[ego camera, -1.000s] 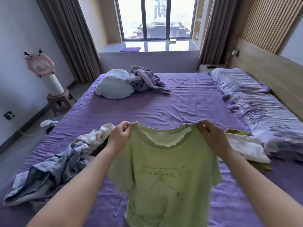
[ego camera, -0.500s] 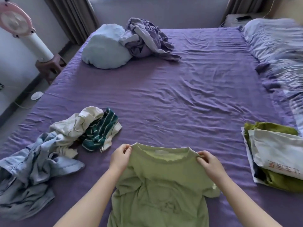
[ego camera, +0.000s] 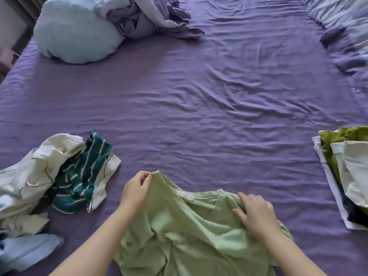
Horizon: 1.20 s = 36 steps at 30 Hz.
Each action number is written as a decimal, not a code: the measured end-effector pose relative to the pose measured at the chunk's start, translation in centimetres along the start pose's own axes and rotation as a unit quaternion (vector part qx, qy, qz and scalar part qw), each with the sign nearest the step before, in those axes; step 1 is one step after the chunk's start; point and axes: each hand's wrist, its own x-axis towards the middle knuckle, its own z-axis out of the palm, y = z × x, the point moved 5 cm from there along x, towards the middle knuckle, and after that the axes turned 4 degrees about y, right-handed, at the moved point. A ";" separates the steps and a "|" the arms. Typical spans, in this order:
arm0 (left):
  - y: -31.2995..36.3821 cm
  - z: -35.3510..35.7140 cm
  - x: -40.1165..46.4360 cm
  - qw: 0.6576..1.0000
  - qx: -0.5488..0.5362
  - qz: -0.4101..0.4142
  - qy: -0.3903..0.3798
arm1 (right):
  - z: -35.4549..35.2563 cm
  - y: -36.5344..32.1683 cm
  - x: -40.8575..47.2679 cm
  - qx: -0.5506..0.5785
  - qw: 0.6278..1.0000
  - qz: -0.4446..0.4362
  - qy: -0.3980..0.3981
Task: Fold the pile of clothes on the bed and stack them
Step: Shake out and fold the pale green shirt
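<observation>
Light-green T-shirt (ego camera: 191,234): crumpled on the purple bedsheet (ego camera: 199,108) at the near edge, between both forearms, collar end pointing away. Left hand (ego camera: 134,193) on its left shoulder corner, thumb and fingertips (ego camera: 147,177) pinching a raised peak of fabric there. Right hand (ego camera: 255,213) palm-down on the right side of the collar area, fingers (ego camera: 244,197) spread and slightly bent, pressing the cloth; whether any fabric is caught under them, cannot tell. White neck label (ego camera: 184,194) showing just left of the right hand's fingertips.

Left of the pinching fingers, close by but not touching the shirt: unfolded pile (ego camera: 59,180), with a teal striped garment (ego camera: 83,176) nearest the left hand, a cream garment (ego camera: 33,168) bunched beyond and to its left, and a pale-blue garment (ego camera: 25,251) lying nearer, beside the left forearm.

Right of the spread fingers, well apart across bare sheet: folded stack (ego camera: 344,176) at the frame edge, an olive-green piece (ego camera: 338,136) at its far end, a white piece (ego camera: 356,168) on top, a white layer edge at the bottom.

Beyond both hands, wrinkled sheet only. Far past the left fingers: pale-blue pillow (ego camera: 75,34) with a rumpled lilac blanket (ego camera: 147,16) touching its right side. Far past the right fingers: striped bedding (ego camera: 344,30) along the upper right corner, partly cut off.
</observation>
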 end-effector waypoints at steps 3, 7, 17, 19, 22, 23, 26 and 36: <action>-0.9 0.5 1.1 1.000 -0.014 0.002 -0.004 | -0.9 -0.8 -0.6 0.038 0.991 -0.033 0.125; -1.2 0.8 1.4 1.000 -0.029 0.007 -0.008 | -0.5 -1.2 -1.7 0.073 0.986 -0.007 0.153; 3.0 0.5 5.8 0.990 0.076 0.102 0.068 | -5.9 0.5 6.4 0.258 0.934 0.098 0.226; 4.6 -0.1 7.9 0.978 0.119 0.147 0.091 | -7.8 0.9 9.0 0.182 0.947 0.056 0.258; 6.3 -1.2 11.5 0.966 0.152 0.161 0.130 | -10.0 2.0 13.1 0.158 0.941 0.050 0.296; 6.7 -1.3 12.7 0.968 0.161 0.144 0.130 | -10.3 2.3 14.6 0.177 0.939 0.058 0.289; 7.7 -0.2 14.9 0.960 0.245 0.090 0.103 | -8.6 2.1 17.8 0.270 0.941 0.060 0.196; 18.0 17.0 1.0 0.855 0.124 0.501 -0.047 | -3.2 8.8 8.4 0.222 0.956 0.149 0.124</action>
